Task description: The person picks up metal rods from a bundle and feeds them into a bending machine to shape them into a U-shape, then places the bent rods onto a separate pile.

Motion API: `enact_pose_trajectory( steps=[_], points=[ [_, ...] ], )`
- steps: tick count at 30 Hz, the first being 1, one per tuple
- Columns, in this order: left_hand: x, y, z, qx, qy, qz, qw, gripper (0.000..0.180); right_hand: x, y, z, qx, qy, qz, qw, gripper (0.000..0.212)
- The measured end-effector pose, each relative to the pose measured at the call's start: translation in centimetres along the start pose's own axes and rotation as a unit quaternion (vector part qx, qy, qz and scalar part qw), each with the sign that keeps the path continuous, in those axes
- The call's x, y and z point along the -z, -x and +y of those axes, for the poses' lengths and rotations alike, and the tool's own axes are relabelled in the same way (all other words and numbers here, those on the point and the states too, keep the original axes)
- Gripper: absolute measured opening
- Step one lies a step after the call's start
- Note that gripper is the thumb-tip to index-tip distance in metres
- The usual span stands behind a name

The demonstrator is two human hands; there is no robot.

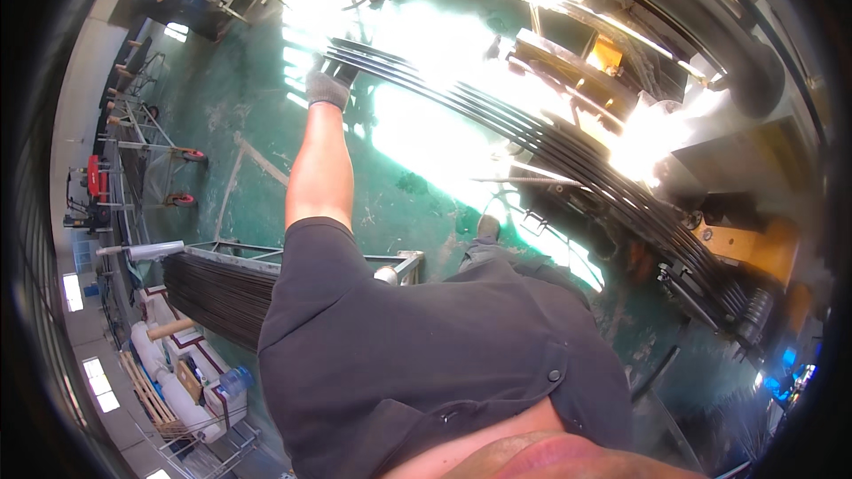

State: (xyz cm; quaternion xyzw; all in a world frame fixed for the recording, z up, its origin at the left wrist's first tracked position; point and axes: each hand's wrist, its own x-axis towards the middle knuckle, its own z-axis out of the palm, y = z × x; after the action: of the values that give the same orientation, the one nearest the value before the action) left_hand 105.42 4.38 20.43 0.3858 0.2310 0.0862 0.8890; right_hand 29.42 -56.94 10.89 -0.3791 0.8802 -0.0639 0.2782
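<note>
My left arm reaches far forward, and my left hand (328, 90), in a grey work glove, is at the left end of several long thin black bars (497, 115). Its fingers close around the bar ends, though glare and dark shapes blur the exact hold. Side by side, the bars run from there down to the right. Their right ends reach a machine part with a dark coiled or ribbed cylinder (754, 315). My right hand is out of view.
Beside me on the left, a metal frame cart (406, 264) carries a thick bundle of dark rods (222, 297). Machinery with a yellow-orange block (750, 253) stands on the right. Wheeled racks (142, 142) line the left. Another person (173, 2) is at the far left. Sunlight glares off the green floor (257, 160).
</note>
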Motion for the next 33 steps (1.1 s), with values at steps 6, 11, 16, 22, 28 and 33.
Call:
enact_pose_trajectory(
  steps=[6, 11, 16, 22, 28, 33],
  points=[
    [0.9, -4.7, 0.3, 0.030, -0.025, -0.134, 0.990, 0.037, 2.4, 2.1, -1.2, 0.109, 0.029, -0.028, 0.993, 0.051],
    [0.5, -2.9, 1.1, 0.053, -0.094, -0.202, 0.973, 0.035, 1.4, 3.1, -4.1, 0.094, -0.064, -0.001, 0.993, 0.042],
    [1.0, -5.3, 1.8, 0.127, -0.189, -0.291, 0.929, 0.045, -1.5, 0.9, -3.4, 0.084, -0.080, -0.057, 0.992, 0.046],
    [5.4, -9.8, 5.0, 0.210, -0.128, -0.354, 0.902, 0.058, -4.6, 2.8, -8.9, 0.258, 0.175, -0.107, 0.944, 0.059],
    [-1.2, 1.6, -1.7, 0.123, 0.086, -0.205, 0.967, 0.062, -2.1, 3.5, -8.3, 0.161, -0.034, -0.163, 0.973, 0.036],
    [-0.6, 7.5, -12.2, 0.115, -0.033, -0.017, 0.993, 0.055, -0.9, -2.0, -6.1, 0.131, -0.043, -0.155, 0.978, 0.038]
  ],
)
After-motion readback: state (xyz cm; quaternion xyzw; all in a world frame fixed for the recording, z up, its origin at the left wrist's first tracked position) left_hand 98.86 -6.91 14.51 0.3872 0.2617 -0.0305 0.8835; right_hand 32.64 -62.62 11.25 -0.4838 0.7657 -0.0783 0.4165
